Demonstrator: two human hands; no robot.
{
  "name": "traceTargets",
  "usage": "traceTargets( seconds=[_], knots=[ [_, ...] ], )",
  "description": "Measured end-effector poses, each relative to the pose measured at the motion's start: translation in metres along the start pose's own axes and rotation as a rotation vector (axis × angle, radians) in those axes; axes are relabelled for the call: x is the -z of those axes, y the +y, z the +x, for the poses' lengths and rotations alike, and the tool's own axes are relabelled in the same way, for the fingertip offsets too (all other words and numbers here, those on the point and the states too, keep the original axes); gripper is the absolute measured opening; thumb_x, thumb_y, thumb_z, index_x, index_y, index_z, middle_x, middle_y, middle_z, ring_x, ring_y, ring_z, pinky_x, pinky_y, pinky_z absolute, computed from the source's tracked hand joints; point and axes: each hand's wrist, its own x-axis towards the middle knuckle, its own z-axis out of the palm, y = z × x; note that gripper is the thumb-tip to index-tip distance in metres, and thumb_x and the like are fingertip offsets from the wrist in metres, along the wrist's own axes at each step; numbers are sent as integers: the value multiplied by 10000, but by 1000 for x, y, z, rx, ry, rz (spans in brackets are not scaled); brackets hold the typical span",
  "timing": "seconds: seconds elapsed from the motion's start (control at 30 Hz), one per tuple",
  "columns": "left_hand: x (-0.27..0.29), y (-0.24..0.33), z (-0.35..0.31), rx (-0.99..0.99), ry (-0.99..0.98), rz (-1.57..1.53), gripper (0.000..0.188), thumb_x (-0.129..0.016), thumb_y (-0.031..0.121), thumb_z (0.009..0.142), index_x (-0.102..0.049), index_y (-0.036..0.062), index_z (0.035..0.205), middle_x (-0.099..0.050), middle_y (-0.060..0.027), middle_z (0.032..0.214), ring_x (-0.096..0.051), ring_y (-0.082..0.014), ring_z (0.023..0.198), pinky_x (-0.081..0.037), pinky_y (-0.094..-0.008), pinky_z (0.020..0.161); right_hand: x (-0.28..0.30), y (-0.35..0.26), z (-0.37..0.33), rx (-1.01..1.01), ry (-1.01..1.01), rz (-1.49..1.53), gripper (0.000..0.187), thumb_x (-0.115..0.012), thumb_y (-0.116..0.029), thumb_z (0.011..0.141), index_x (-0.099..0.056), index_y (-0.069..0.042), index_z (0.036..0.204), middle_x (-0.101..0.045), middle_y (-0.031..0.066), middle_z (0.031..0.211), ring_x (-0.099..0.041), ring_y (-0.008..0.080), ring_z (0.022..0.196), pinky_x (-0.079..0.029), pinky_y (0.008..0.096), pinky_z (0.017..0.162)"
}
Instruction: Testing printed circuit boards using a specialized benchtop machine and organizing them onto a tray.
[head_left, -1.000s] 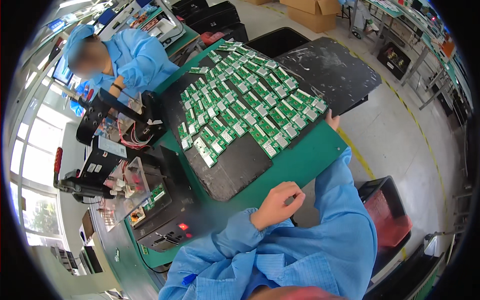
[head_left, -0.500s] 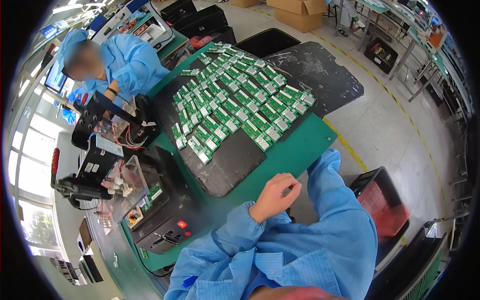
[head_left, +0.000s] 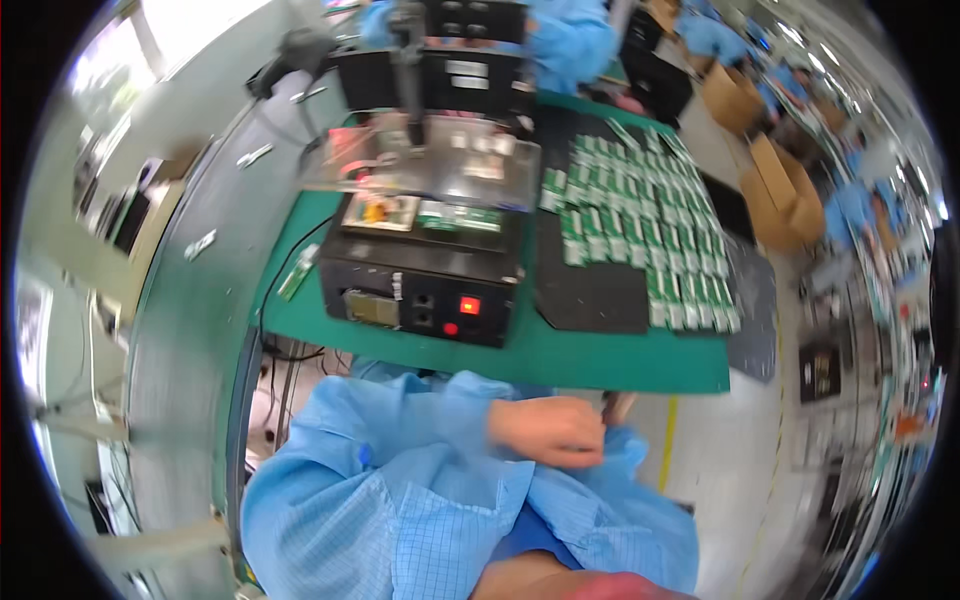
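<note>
Left hand curled shut, its grip pinching the light blue fabric sleeve cuff of the right arm, low before the body; right hand's grip hidden — cannot tell its state; above lies the green-matted worktop edge, bearing a black box-shaped machine — beside it, rows of small green circuit boards on a black tray.
</note>
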Motion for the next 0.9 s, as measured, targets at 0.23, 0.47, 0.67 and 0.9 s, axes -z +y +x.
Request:
traceTargets(
  seconds=[0.23,0.47,0.67,0.9],
  knots=[
    [260,128,13,-101,756,806,154,-615,-10,794,-648,70,921,-670,-58,879,-623,-188,755,-483,-329,629,-39,-29,-5,265,-253,-314,352,-612,-288,954,-672,1,760,-655,98,633,-630,177,583,-477,345,518],
    [424,104,79,804,528,339,398,-572,262,940,-536,-80,1140,-628,-194,952,-602,-305,860,-482,-389,786,-70,-198,-48,445,-913,-529,193,-638,-251,919,-725,-79,931,-709,147,836,-676,356,725,-529,391,627],
    [328,94,39,70,687,838,504,-560,45,892,-403,12,1369,-580,-223,1103,-561,-383,1047,-427,-386,921,-68,-265,-78,416,-803,-300,199,-629,-182,936,-692,-18,843,-645,96,652,-611,179,552,-451,320,516],
    [330,77,-27,-24,328,1386,520,-648,25,740,-522,135,1232,-511,-134,1222,-469,-353,1207,-341,-433,1021,-88,-309,-79,521,-840,-263,186,-633,-140,924,-680,12,828,-642,107,670,-579,170,546,-434,314,511]
  ],
)
